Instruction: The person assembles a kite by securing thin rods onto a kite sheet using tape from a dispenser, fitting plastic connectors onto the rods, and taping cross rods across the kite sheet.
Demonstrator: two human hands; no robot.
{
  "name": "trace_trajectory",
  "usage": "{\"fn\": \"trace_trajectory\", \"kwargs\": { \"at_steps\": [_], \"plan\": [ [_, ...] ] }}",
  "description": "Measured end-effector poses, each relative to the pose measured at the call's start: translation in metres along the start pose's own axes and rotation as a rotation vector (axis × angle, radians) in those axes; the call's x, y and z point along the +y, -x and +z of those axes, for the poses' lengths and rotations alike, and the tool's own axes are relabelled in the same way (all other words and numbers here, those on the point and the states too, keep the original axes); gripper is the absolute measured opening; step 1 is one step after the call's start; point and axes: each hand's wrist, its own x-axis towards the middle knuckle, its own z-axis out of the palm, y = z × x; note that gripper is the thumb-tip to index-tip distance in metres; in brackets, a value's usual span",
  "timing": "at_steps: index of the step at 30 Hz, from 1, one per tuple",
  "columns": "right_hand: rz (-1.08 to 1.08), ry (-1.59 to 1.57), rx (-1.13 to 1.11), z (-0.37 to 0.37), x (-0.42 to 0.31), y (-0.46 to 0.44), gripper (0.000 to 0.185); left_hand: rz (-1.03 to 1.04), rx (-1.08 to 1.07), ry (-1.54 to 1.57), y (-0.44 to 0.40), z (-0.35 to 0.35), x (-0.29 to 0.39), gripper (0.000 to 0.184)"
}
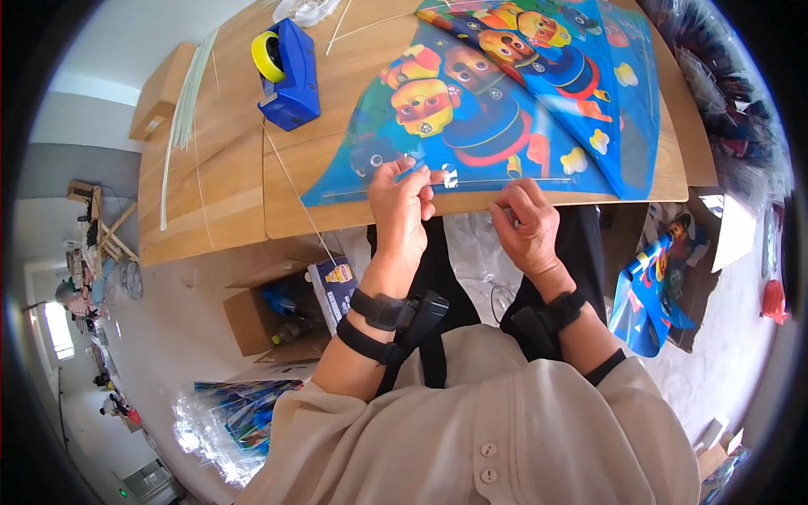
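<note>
A blue plastic kite sheet (480, 156) printed with cartoon dogs lies on the table, its right part folded over. A thin pale rod (530, 179) runs along its near edge. My left hand (397, 202) is over the sheet's near left part, thumb and fingers pinched together; what they hold, if anything, is unclear. Just right of those fingertips is a small shiny patch (450, 175), perhaps clear tape. At the table's near edge, my right hand (528, 223) has its fingers curled and closed beside the sheet, their tips hidden.
A blue tape dispenser (290, 80) with a yellow roll stands left of the sheet. Thin white rods (181, 118) lie at the table's left. Below are an open cardboard box (248, 324) on the left and another box (707, 278) with printed sheets on the right.
</note>
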Motion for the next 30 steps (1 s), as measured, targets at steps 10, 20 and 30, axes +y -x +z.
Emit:
{"fn": "trace_trajectory", "kwargs": {
  "at_steps": [10, 20, 30],
  "plan": [
    [-0.107, 0.104, 0.017, 0.006, -0.005, 0.001, 0.016, -0.008, -0.006, -0.040, 0.005, 0.015, -0.008, 0.019],
    [-0.215, 0.242, -0.072, 0.011, -0.010, -0.002, 0.024, 0.110, -0.038, -0.130, 0.003, 0.014, -0.019, 0.019],
    [-0.192, 0.327, -0.196, 0.009, -0.013, -0.002, 0.031, 0.600, -0.056, -0.500, -0.001, 0.005, -0.030, 0.022]
  ]
}}
